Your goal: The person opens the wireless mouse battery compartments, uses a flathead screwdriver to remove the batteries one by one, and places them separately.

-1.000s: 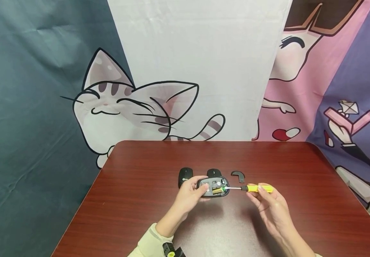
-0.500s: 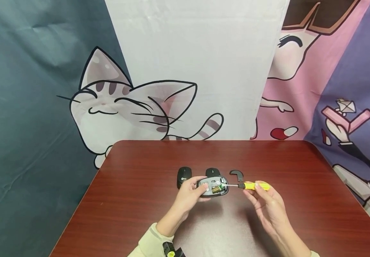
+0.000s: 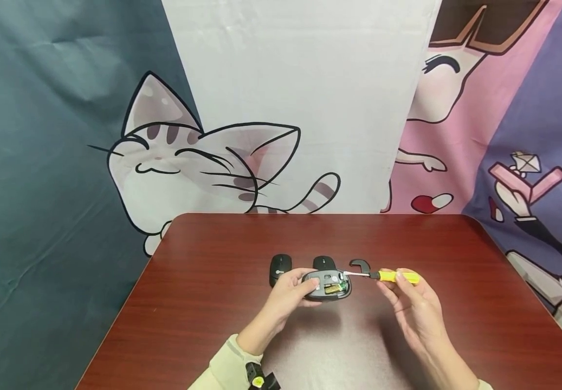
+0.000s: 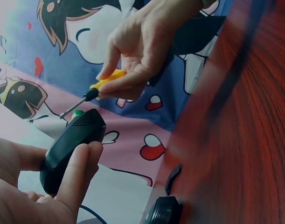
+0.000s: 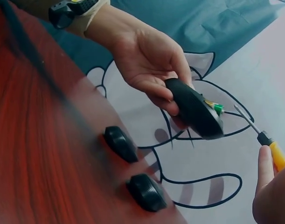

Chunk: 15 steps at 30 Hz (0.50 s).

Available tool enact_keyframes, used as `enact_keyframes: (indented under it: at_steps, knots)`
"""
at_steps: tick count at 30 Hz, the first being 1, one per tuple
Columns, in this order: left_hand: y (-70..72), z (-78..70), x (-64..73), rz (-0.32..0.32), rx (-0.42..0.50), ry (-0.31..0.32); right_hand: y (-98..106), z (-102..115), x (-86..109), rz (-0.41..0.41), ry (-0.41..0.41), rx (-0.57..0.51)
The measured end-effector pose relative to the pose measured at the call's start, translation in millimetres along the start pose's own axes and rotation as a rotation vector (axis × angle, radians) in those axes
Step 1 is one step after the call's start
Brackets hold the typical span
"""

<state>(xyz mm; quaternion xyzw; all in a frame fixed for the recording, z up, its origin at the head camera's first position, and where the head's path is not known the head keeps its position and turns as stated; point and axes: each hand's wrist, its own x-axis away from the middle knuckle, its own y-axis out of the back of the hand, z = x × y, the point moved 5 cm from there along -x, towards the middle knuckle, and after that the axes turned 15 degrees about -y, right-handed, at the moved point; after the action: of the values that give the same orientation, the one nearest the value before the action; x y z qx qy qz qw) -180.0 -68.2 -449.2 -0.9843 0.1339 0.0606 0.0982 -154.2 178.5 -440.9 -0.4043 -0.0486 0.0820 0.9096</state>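
My left hand grips a black computer mouse bottom side up, above the table. In its uncovered battery bay sits a battery; its green end stands tilted out of the mouse in the right wrist view. My right hand pinches a screwdriver by the yellow handle, shaft pointing left toward the mouse. In the right wrist view the tip shows a small gap from the green end. Behind the mouse, a curved black battery cover lies on the table.
Two more black mice, one at left and one partly hidden behind the held mouse, rest on the reddish-brown table. A cartoon-printed cloth hangs behind the table's far edge.
The screwdriver tip has shifted from the battery's end up toward the mouse's far edge. My right hand has moved slightly up and right. The left hand keeps its grip, moving very little.
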Motion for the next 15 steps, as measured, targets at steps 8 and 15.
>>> enact_keyframes:
  at_steps: [8, 15]
  knots:
    - [-0.9, 3.0, -1.6, 0.019, -0.017, 0.002, -1.5, 18.1, -4.2, 0.079, 0.129, 0.134]
    - [-3.6, 7.0, -0.3, 0.045, -0.015, 0.0, 8.4, 30.0, -3.2, -0.149, 0.192, 0.385]
